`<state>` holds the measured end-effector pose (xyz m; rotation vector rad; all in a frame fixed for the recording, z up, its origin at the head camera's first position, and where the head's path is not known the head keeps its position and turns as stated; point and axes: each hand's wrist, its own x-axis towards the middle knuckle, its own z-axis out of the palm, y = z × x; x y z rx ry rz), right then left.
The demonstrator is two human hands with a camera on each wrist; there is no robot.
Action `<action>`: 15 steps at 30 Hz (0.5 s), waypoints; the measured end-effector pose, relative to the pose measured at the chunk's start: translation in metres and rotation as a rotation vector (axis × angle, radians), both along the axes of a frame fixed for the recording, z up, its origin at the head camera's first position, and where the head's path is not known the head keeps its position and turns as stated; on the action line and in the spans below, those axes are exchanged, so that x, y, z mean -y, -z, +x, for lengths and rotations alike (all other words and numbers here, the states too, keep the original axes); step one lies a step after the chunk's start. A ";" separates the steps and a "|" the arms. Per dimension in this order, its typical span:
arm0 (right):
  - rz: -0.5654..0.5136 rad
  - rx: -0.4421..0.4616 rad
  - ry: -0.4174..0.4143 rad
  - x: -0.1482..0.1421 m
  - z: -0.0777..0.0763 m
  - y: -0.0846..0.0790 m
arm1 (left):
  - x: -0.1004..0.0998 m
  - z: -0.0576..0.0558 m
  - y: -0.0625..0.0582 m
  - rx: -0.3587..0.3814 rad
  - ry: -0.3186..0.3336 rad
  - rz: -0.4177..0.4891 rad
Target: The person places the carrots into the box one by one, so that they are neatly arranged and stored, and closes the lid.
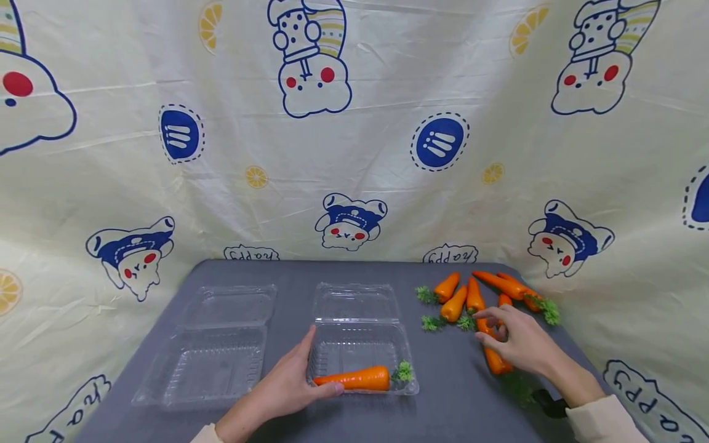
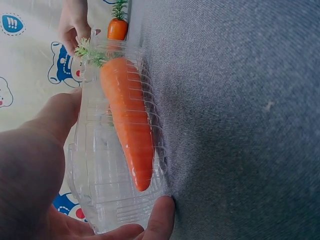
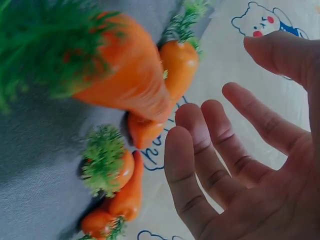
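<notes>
In the head view, my left hand [image 1: 290, 379] holds the front left corner of an open clear plastic clamshell box [image 1: 360, 325]. Its thumb [image 2: 162, 216] touches the front wall by the tip of a glossy imitation carrot [image 1: 357, 378]. That carrot lies inside along the front, its green top toward the right. Over a loose group of carrots on the right hovers my right hand [image 1: 517, 337], fingers spread and bent, nothing held. The right wrist view shows a large carrot [image 3: 132, 70] close to these fingers but apart from them.
A second open clamshell box [image 1: 216, 363] stands at left with no carrot in it. Several carrots [image 1: 454, 304] with leafy tops lie toward the table's right back corner. A dark object [image 1: 549, 404] is partly under the right wrist. A printed curtain [image 1: 354, 154] hangs behind the grey table [image 1: 443, 394].
</notes>
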<state>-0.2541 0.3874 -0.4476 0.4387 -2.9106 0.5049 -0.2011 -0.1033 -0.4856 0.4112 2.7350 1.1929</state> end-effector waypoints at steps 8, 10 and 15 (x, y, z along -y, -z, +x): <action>0.018 0.085 0.073 -0.014 -0.002 0.007 | 0.000 0.000 0.000 -0.001 0.000 0.003; 0.025 0.100 0.090 -0.017 -0.003 0.009 | 0.000 0.001 0.000 -0.003 0.000 0.003; 0.046 0.118 0.126 -0.021 -0.004 0.012 | 0.000 0.000 0.000 -0.004 0.000 0.001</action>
